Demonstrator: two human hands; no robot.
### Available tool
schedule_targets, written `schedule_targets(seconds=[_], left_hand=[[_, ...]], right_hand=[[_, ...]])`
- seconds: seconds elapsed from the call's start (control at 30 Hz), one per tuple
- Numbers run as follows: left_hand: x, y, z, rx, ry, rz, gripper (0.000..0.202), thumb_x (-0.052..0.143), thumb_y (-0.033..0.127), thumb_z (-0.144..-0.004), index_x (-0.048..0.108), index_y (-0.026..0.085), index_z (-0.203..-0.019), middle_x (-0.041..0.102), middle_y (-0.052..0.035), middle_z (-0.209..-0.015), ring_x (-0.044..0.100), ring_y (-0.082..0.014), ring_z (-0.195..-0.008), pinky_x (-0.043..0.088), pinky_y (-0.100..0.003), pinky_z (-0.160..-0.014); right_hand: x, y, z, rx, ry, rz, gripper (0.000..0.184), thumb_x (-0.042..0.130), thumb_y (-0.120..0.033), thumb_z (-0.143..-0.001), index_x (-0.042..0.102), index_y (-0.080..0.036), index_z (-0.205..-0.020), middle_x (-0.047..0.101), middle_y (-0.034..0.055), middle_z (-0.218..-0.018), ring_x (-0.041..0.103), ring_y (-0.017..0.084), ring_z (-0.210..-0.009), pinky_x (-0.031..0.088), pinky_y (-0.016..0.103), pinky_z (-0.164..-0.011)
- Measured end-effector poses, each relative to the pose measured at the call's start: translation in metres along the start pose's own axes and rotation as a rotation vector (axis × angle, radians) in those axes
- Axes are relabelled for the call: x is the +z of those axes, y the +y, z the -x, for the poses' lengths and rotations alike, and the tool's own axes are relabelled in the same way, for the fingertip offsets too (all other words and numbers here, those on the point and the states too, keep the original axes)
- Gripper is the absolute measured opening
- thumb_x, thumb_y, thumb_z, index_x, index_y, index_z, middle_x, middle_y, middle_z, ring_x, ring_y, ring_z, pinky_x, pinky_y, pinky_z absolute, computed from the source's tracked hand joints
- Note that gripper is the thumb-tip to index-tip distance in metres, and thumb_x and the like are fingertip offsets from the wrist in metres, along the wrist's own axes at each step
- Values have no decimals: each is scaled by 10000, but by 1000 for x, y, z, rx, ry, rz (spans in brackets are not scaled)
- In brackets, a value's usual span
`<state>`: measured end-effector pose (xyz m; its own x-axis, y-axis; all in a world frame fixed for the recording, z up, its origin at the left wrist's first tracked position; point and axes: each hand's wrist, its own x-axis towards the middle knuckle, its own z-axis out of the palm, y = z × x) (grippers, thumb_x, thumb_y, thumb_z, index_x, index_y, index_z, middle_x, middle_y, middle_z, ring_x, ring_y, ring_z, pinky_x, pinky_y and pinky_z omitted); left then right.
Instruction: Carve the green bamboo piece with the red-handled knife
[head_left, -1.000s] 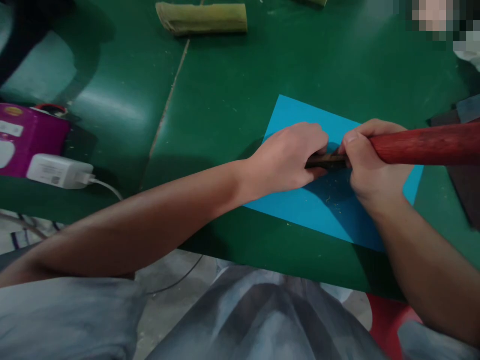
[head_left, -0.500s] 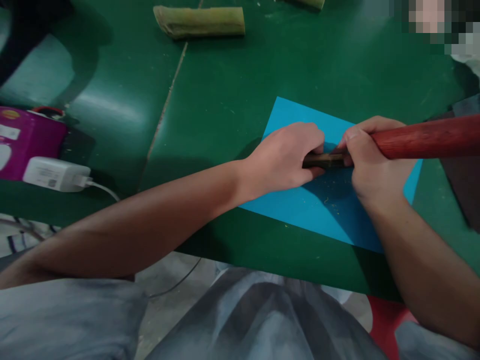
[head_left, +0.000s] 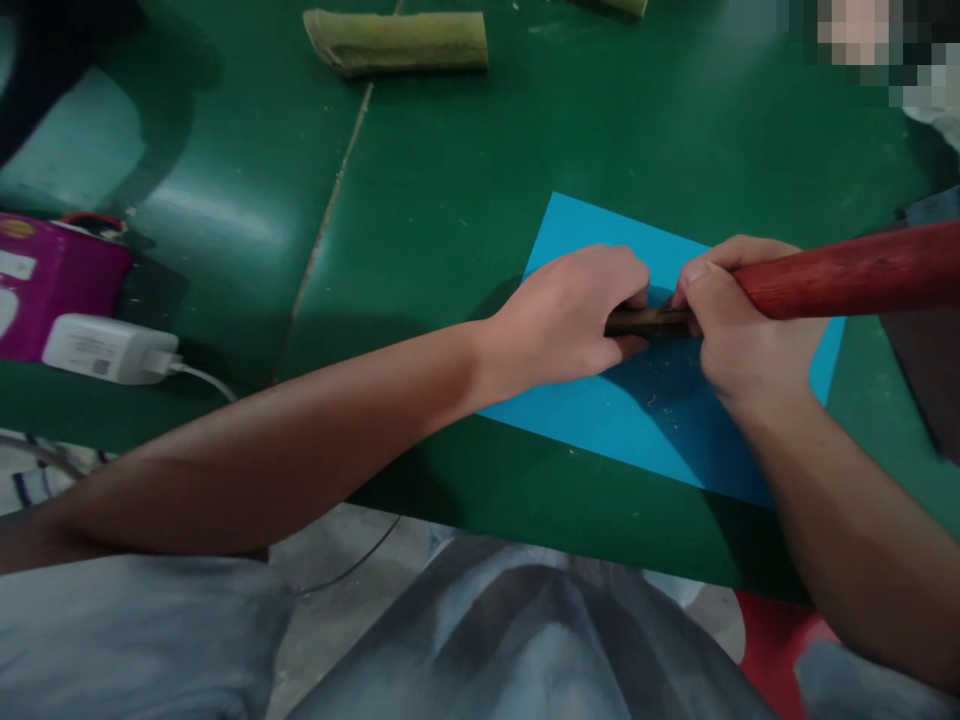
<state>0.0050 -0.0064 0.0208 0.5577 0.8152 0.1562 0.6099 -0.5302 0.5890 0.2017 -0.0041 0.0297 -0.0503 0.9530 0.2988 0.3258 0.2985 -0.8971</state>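
Observation:
My left hand is closed round one end of a short dark brown stick held just above a blue sheet on the green table. My right hand is closed on a long red wooden handle that runs off to the right; its thumb presses at the stick's other end. Where the handle's tip meets the stick is hidden between my hands. Small pale shavings lie on the blue sheet under my hands.
A split length of green bamboo lies at the far edge. At the left are a purple box and a white charger with its cable. A dark board lies at the right edge. Another person is partly visible at the top right.
Both hands have stayed almost still over the blue sheet; the red handle has tilted slightly upward at its right end.

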Motion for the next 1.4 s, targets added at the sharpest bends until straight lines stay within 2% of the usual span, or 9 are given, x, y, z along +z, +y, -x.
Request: schedule_targets(seconds=[0.2,0.37,0.57,0.73,0.93,1.03,1.17,1.3,1.4], left_hand=[[0,-1,1,-4,-9,-4,110,763,276,-946,708,195,-997,749,-72,-1028,718,-258,-979,514,-369,-822],[1,-7,0,29,22,15,121,762,296,-951,701,199,-992,744,-76,-1014,722,-268,-980,519,-382,-829],[0,-7,-1,24,3,20,137,775,293,-943,689,197,-990,755,-86,-1051,725,-278,-1015,519,-386,-848],[-1,-6,-2,11,-8,24,143,781,285,-933,688,196,-995,764,-96,-1080,723,-283,-1024,515,-390,-851],[2,-6,-1,26,2,37,131,765,266,-930,678,215,-1014,766,-92,-1094,720,-288,-1047,528,-405,-876],[6,-6,1,34,34,29,161,761,210,-903,659,204,-1028,755,-98,-1094,725,-292,-1050,533,-414,-891],[9,-5,3,59,56,8,174,762,193,-888,633,206,-1005,747,-98,-1088,725,-299,-1050,538,-421,-896],[10,-6,3,49,60,28,184,779,214,-887,649,206,-1017,757,-85,-1077,718,-275,-1006,535,-395,-862],[9,-8,3,59,60,26,218,802,241,-894,680,183,-1066,765,-91,-1103,718,-263,-1017,537,-381,-881]], right_hand=[[2,0,1,10,36,-39,280,726,-217,-834,614,-299,-591,545,-19,-557,503,180,-533,494,379,-569],[1,0,1,13,21,-6,269,708,-220,-832,634,-308,-589,556,-15,-556,554,192,-561,547,392,-618],[-1,3,1,4,26,0,231,720,-239,-832,655,-287,-615,546,-32,-561,537,171,-549,494,368,-593],[2,2,1,3,39,-44,276,726,-165,-843,650,-294,-611,547,-34,-562,519,172,-530,495,363,-569],[3,0,0,16,62,-74,230,743,-163,-808,685,-289,-624,563,-41,-567,480,151,-495,491,365,-551],[1,3,0,-11,63,-61,201,794,-221,-857,705,-281,-687,622,-36,-628,562,156,-539,538,370,-597],[-1,7,0,-84,-12,-47,183,809,-279,-918,722,-297,-757,710,-36,-746,710,192,-703,594,389,-721],[-2,8,2,-81,33,-90,210,791,-331,-950,734,-306,-749,690,-33,-713,633,180,-618,538,387,-662],[-4,7,4,-66,42,-83,246,813,-443,-949,735,-312,-756,689,-27,-702,616,188,-606,522,401,-651]])
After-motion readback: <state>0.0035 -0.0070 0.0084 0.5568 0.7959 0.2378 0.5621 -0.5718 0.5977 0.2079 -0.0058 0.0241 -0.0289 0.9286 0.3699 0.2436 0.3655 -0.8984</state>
